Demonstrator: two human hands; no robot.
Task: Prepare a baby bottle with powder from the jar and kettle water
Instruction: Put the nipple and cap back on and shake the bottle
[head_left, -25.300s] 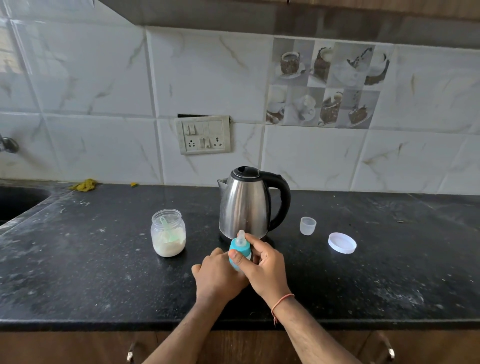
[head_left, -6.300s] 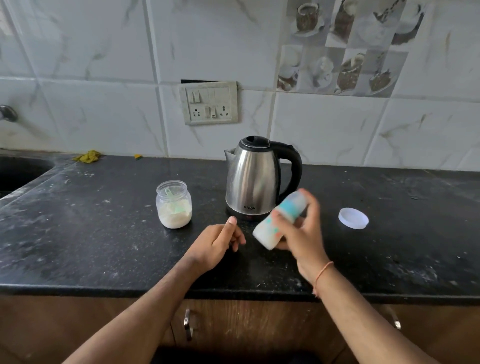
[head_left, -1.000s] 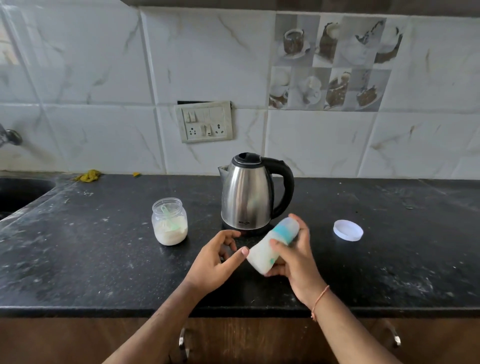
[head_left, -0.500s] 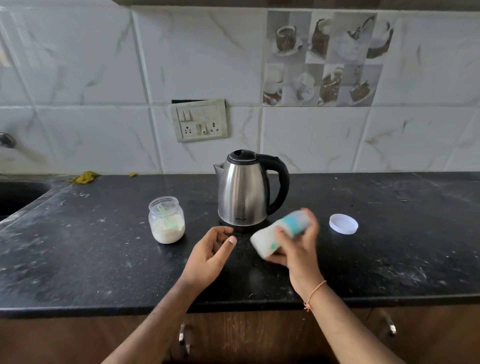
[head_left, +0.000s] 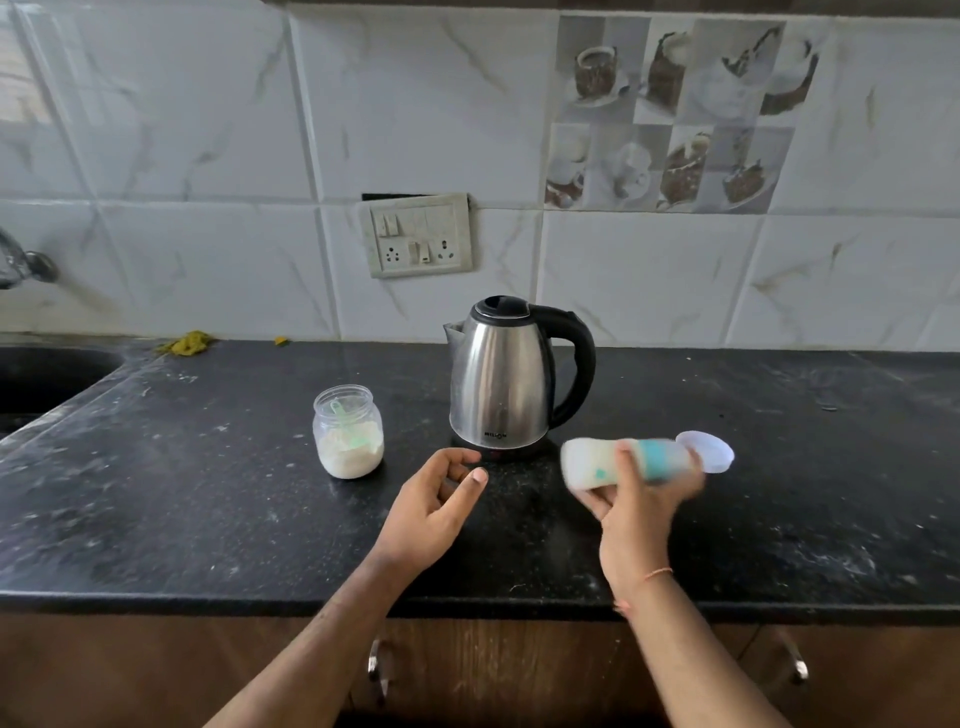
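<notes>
The black stone counter (head_left: 156, 519) carries everything, with the steel electric kettle (head_left: 501, 379) upright at its middle and the open glass jar (head_left: 349, 432) of white powder, a green scoop inside, standing just to its left. A white lid (head_left: 714, 451) lies to the kettle's right. The baby bottle (head_left: 623, 462), capped and cloudy white, is gripped in the right hand (head_left: 636, 512), clear of the counter. Half a second ago it slanted cap-up in front of the kettle; now it lies nearly level and further right, blurred (a shake, most likely), which suggests powder and water are in and mixing is the last step. The left hand (head_left: 434, 506) hovers loosely curled, holding nothing.
</notes>
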